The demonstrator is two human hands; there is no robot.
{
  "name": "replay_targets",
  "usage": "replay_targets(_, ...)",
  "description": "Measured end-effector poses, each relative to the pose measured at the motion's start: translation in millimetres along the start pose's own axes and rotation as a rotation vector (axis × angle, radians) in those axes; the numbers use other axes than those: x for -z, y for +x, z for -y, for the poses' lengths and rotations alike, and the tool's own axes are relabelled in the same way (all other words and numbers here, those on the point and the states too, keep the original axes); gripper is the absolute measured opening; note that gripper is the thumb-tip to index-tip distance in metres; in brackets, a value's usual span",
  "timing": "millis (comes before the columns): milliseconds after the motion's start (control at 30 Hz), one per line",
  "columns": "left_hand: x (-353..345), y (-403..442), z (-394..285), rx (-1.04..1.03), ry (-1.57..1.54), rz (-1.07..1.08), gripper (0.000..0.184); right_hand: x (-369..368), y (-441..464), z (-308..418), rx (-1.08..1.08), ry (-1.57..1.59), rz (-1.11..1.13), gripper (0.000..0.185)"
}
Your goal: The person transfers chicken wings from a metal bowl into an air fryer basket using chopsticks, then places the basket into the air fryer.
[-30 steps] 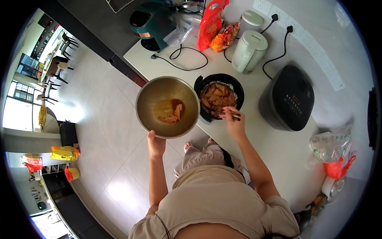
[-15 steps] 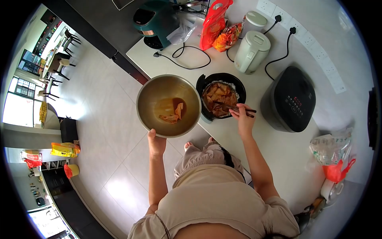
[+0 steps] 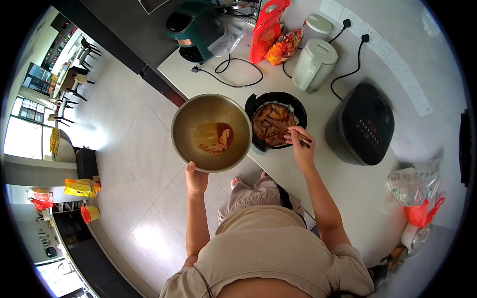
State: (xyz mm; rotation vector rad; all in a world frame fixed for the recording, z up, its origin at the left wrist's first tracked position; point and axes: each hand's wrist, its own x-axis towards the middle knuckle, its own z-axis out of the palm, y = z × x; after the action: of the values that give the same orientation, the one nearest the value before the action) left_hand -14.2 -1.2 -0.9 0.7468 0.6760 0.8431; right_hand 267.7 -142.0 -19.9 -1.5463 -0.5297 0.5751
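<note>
My left hand (image 3: 197, 179) grips the near rim of a steel mixing bowl (image 3: 187, 130), thumb over the edge. Two or so pieces of marinated meat (image 3: 213, 148) lie in brown liquid inside it. Chopsticks (image 3: 304, 142) are held in my right hand (image 3: 301, 146), their tips over the black air fryer basket (image 3: 302, 110) to the right of the bowl. Foil (image 3: 295, 112) lines that basket, and many brown meat pieces (image 3: 272, 121) are spread over it. The chopstick tips are hard to tell from the meat.
The basket stands at the edge of a white counter (image 3: 318, 198). Around it are a black appliance (image 3: 360, 124), a pale green kettle (image 3: 314, 65), a green air fryer body (image 3: 195, 32), a loose power cord (image 3: 233, 84) and a red bag (image 3: 268, 30). Tiled floor (image 3: 134, 198) lies left.
My right hand has turned slightly, swinging the chopsticks to a steeper angle over the basket. The bowl has shifted only a little to the right.
</note>
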Motion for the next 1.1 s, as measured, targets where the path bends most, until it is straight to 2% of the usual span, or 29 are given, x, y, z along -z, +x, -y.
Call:
replay_targets(67, -0.2, 0.9, 1.3, 0.004, 0.000, 0.000, 0.081, -3.0, 2.6, 1.5, 0.047, -0.061, 0.027, 0.016)
replay_targets(200, -1.0, 1.2, 1.2, -0.008, 0.007, -0.002, 0.082, -11.0, 15.4, -23.7, 0.350, -0.243, 0.110, 0.011)
replay_targets(333, 0.1, 0.5, 1.2, -0.005, 0.011, -0.005, 0.081, -18.0, 17.6, -20.0, 0.413, -0.342, 0.152, 0.010)
replay_targets(433, 3.3, 1.4, 3.1, 0.005, 0.005, -0.006, 0.080, -13.7, 26.3, -32.6, 0.325, -0.266, 0.182, 0.012)
replay_targets(533, 2.5, -1.4, 0.2, 0.005, 0.012, 0.013, 0.079, -11.1, 29.2, -41.9, 0.266, 0.038, 0.118, 0.019)
replay_targets(633, 5.3, -0.9, 3.8, -0.016, -0.016, -0.003, 0.078, -3.1, 24.9, -24.3, 0.075, 0.126, 0.014, 0.027)
replay_targets(767, 3.4, 0.9, 2.1, -0.013, -0.006, 0.021, 0.078, 3.0, 27.9, -13.9, 0.037, 0.180, -0.101, 0.031)
replay_targets(900, -1.1, 2.3, 1.0, -0.014, -0.011, 0.014, 0.079, 8.9, 25.9, -17.9, 0.172, -0.068, 0.130, 0.022)
replay_targets(1033, -3.4, 2.9, 1.0, 0.012, -0.002, 0.026, 0.080, -9.8, 27.1, -33.8, 0.309, -0.089, 0.152, 0.014)
replay_targets(1067, -3.4, 3.1, 0.8, 0.007, -0.004, 0.021, 0.080, -10.9, 31.3, -39.3, 0.467, -0.311, 0.157, 0.012)
replay_targets(1100, -3.1, 3.6, 1.6, 0.004, -0.006, 0.017, 0.080, -13.7, 31.2, -40.8, 0.449, -0.304, 0.150, 0.012)
